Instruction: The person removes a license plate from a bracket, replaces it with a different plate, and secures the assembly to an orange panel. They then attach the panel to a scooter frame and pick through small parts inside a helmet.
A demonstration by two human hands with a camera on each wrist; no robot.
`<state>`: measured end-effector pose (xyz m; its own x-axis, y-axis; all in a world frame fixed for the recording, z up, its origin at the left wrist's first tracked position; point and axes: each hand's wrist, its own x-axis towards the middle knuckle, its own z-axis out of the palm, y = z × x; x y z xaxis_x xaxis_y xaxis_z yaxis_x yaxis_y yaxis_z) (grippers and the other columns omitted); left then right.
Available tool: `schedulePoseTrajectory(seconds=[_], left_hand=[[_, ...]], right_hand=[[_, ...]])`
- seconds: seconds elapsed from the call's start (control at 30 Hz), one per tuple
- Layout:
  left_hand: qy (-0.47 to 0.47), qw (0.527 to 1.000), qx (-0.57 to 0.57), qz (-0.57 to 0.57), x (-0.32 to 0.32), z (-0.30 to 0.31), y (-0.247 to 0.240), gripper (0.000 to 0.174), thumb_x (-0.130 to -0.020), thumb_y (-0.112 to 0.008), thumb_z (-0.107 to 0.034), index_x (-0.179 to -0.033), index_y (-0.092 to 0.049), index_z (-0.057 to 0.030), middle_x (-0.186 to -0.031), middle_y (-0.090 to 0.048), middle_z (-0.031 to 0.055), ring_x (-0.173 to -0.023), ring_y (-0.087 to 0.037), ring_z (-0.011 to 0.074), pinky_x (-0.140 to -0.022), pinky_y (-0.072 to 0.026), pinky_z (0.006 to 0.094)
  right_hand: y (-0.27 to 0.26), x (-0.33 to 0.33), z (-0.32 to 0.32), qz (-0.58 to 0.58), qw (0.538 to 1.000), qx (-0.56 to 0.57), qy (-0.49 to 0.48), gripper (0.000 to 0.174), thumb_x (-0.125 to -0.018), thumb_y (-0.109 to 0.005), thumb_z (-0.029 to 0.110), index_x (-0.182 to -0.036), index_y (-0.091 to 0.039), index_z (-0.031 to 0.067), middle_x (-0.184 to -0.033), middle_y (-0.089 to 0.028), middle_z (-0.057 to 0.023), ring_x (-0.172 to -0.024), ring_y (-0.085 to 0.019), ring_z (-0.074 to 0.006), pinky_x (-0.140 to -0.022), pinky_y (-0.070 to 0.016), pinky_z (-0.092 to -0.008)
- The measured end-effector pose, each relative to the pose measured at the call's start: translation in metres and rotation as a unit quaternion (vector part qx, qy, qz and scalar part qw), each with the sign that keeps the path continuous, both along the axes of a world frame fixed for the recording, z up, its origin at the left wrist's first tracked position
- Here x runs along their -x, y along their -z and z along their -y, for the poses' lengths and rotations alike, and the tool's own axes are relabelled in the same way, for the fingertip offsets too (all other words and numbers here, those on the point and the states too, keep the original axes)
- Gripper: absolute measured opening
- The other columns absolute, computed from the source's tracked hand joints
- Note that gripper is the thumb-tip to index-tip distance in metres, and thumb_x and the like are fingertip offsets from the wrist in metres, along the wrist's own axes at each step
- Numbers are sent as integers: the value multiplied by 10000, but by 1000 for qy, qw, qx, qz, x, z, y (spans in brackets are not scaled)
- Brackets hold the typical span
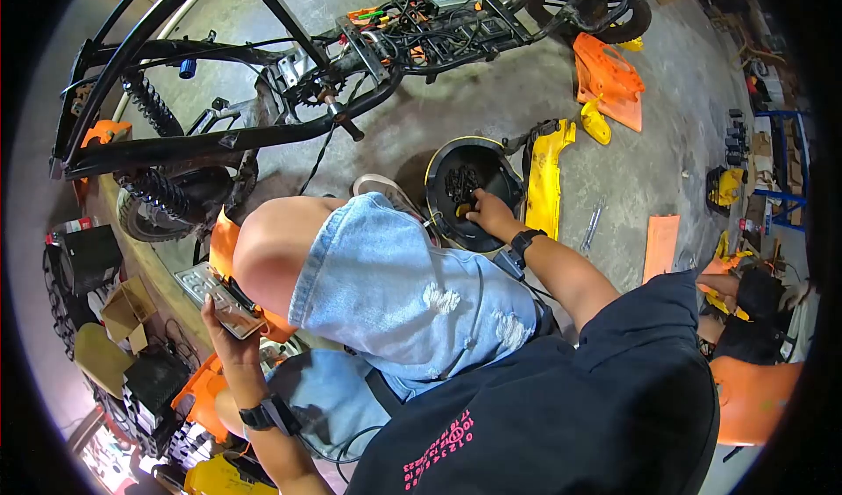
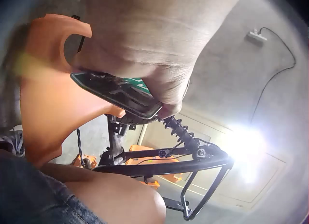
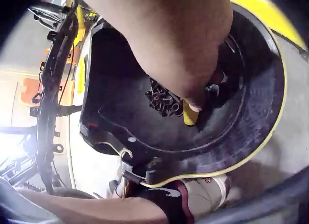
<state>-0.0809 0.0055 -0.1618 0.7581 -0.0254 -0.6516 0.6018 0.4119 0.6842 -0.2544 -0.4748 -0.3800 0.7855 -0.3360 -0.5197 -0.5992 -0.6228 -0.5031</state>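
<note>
My left hand (image 1: 233,348) holds a flat rectangular thing (image 1: 219,299) with rounded corners and a shiny face, above the lap. In the left wrist view this flat thing (image 2: 116,94) has a dark edge and a patch of green, while the palm side hides much of it. My right hand (image 1: 494,215) reaches down into a black tub (image 1: 441,175) with a yellow rim. Its fingertips are at a small yellow cylindrical piece (image 3: 190,117), which they appear to pinch. Beside it, a pile of small dark bolts (image 3: 161,102) lies on the tub's floor. The wrist hides most of the right fingers.
A bare black motorbike frame (image 1: 237,140) with exposed wiring stands ahead. A yellow panel (image 1: 546,179) lies right of the tub, with an orange cover (image 1: 607,78) beyond. Metal tools (image 1: 593,223) lie on the floor. Cardboard boxes (image 1: 127,311) stand at the left; another person (image 1: 745,306) is at the right.
</note>
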Motion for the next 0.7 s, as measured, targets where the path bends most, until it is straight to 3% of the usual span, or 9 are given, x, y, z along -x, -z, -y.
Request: schedulePoseTrajectory(seconds=[0.13,0.33,0.37,0.4,0.47,0.5,0.53,0.63,0.7], left_hand=[[29,999,28,5,0,-4,2,495,-888,-624,-453,-1229,-546,-104,-1042,-663,47,-847,-675,199,-633,-579,369],[-28,1000,-1,8,1,8,-6,458,-890,-630,-422,-1209,-547,-104,-1011,-656,53,-824,-672,201,-630,-577,376],[-39,999,-10,18,1,11,-6,452,-889,-630,-426,-1203,-549,-112,-1001,-659,51,-827,-675,202,-629,-577,382],[-38,999,-9,20,0,9,-5,452,-889,-630,-426,-1203,-549,-112,-1001,-659,51,-827,-675,202,-629,-577,382],[-14,1000,2,11,1,2,-1,449,-888,-627,-431,-1201,-554,-117,-993,-663,41,-822,-676,204,-626,-575,382],[-14,1000,1,8,2,4,-5,449,-888,-627,-431,-1201,-554,-117,-993,-663,41,-822,-676,204,-626,-575,382],[12,1000,12,-2,3,6,-12,447,-890,-626,-431,-1201,-557,-118,-992,-665,36,-822,-678,202,-625,-574,383],[12,1000,9,-4,1,9,-9,445,-891,-624,-432,-1204,-562,-121,-997,-670,29,-828,-680,203,-635,-572,385],[-17,1000,-6,1,0,3,1,445,-892,-624,-433,-1206,-564,-123,-1001,-672,27,-835,-680,205,-648,-571,386]], right_hand=[[1,-7,-3,-57,998,5,-32,322,-864,-672,216,-1087,-548,20,-996,-667,-218,-960,-634,-413,-817,-497,-482],[9,-11,-8,-87,995,42,-23,362,-824,-692,239,-1079,-594,2,-1034,-661,-252,-1009,-621,-427,-847,-500,-488],[18,-11,-6,-32,998,51,-17,291,-823,-696,241,-949,-668,-20,-884,-690,-223,-838,-679,-368,-762,-525,-443],[22,-15,-1,-30,998,52,-16,291,-823,-696,241,-949,-668,-20,-884,-690,-223,-838,-679,-368,-762,-525,-443],[29,-27,13,-7,979,-102,176,251,-844,-698,231,-831,-676,-18,-731,-669,-132,-626,-658,-248,-606,-516,-369],[32,-30,19,55,935,-214,276,238,-864,-697,222,-788,-677,-3,-637,-615,-64,-499,-570,-146,-500,-459,-302],[33,-32,31,53,930,-247,267,198,-880,-672,197,-831,-676,6,-676,-634,-64,-489,-562,-133,-483,-442,-291],[34,-29,44,23,943,-206,261,194,-887,-642,186,-900,-669,-6,-740,-669,-101,-567,-626,-178,-548,-492,-320],[44,-16,46,80,994,10,75,193,-862,-599,159,-936,-678,-1,-868,-690,-203,-808,-674,-351,-752,-536,-420]])
